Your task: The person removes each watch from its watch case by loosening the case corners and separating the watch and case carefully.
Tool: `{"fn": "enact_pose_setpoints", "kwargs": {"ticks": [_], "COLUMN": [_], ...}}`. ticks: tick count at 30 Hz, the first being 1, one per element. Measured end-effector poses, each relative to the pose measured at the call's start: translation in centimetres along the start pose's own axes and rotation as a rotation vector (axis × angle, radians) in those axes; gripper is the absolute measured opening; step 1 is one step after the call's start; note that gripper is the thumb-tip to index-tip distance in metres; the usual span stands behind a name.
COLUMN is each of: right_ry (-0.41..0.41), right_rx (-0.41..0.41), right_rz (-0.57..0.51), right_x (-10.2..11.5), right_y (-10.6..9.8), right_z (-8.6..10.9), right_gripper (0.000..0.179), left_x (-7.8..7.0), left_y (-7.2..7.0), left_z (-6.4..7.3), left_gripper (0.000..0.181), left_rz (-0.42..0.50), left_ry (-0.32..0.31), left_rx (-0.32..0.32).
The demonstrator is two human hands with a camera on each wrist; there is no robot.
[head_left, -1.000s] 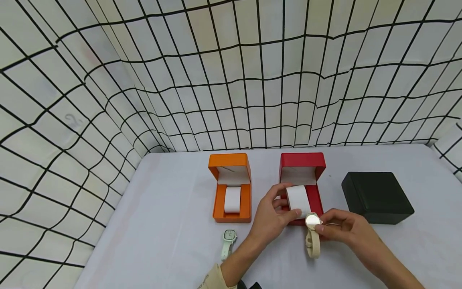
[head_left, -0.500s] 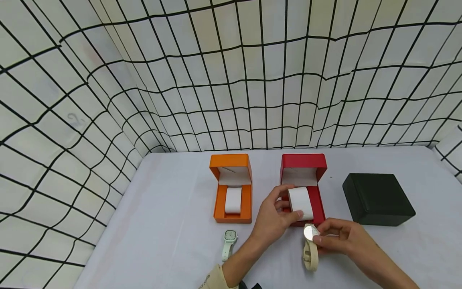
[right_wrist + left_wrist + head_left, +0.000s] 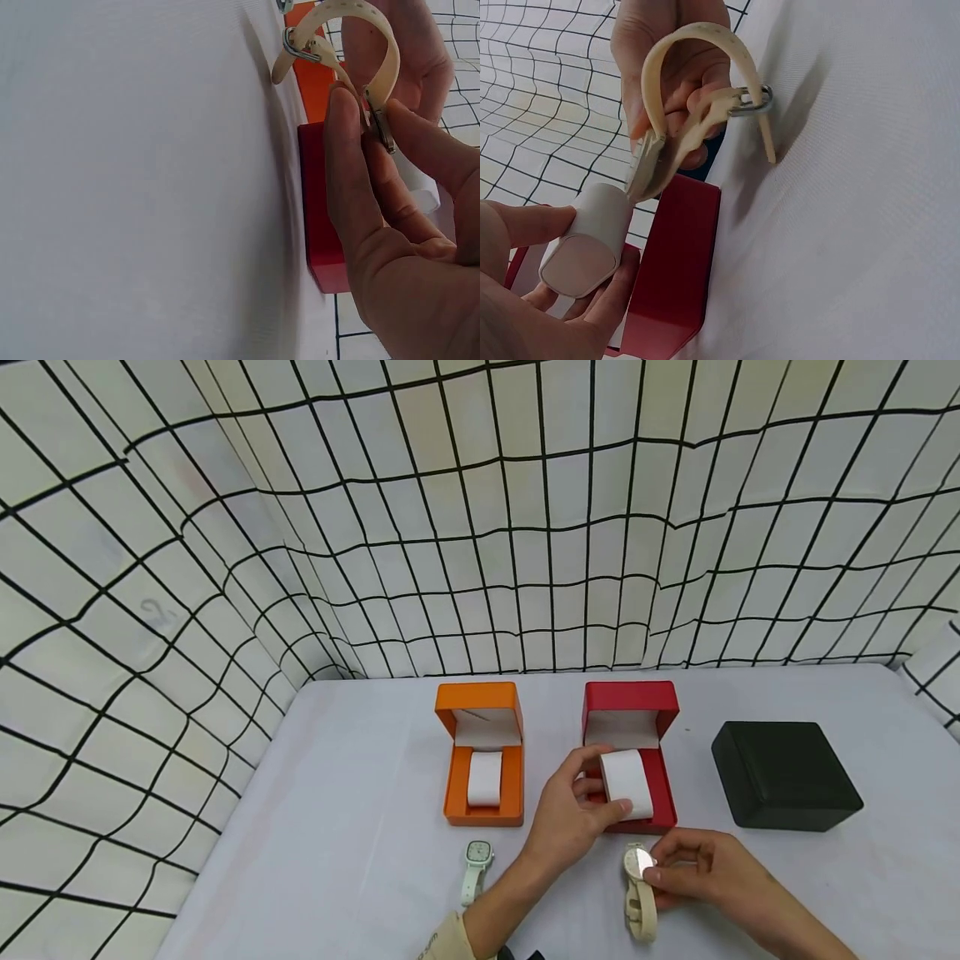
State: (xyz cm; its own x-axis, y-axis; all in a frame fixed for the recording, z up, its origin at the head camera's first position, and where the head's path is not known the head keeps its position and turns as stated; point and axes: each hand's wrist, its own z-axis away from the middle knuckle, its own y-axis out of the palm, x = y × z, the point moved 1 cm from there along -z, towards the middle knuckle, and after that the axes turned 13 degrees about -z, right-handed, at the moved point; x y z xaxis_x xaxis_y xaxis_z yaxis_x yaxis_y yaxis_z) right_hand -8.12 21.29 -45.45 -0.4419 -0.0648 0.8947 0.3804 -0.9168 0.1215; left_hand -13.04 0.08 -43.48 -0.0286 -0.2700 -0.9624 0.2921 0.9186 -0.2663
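My left hand grips a white watch cushion between thumb and fingers, tilted over the open red watch box. In the left wrist view the flat end of the cushion faces the camera. My right hand pinches a cream wristwatch by its round case, in front of the red box. Its strap forms a loop, fastened through a metal buckle in the right wrist view. Watch and cushion are apart in the head view.
An open orange watch box with a white cushion inside stands to the left. A pale green watch lies in front of it. At right sits a closed dark green box. Black netting over white panels bounds the table.
My right hand has drawn the cream watch back toward me and slightly left, away from the cushion and red box. My left hand keeps its hold on the cushion, almost still.
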Motion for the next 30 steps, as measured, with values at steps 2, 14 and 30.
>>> {"fn": "enact_pose_setpoints", "kwargs": {"ticks": [2,14,30], "right_ry": [-0.012,-0.053,-0.031], "right_rx": [0.012,-0.048,-0.305], "right_rz": [-0.011,0.087,0.476], "right_x": [-0.1,-0.7,-0.5], "right_y": [0.0,0.4,2.4], "right_z": [-0.1,-0.5,-1.0], "right_gripper": [0.035,0.038,0.024], "left_x": [0.0,-0.2,0.1], "left_y": [0.0,0.0,0.0], "left_z": [0.0,0.0,0.0], "left_gripper": [0.062,0.062,0.061], "left_rz": [-0.001,-0.004,-0.004], "left_ry": [0.001,-0.002,-0.001], "left_rx": [0.001,0.007,0.016]}}
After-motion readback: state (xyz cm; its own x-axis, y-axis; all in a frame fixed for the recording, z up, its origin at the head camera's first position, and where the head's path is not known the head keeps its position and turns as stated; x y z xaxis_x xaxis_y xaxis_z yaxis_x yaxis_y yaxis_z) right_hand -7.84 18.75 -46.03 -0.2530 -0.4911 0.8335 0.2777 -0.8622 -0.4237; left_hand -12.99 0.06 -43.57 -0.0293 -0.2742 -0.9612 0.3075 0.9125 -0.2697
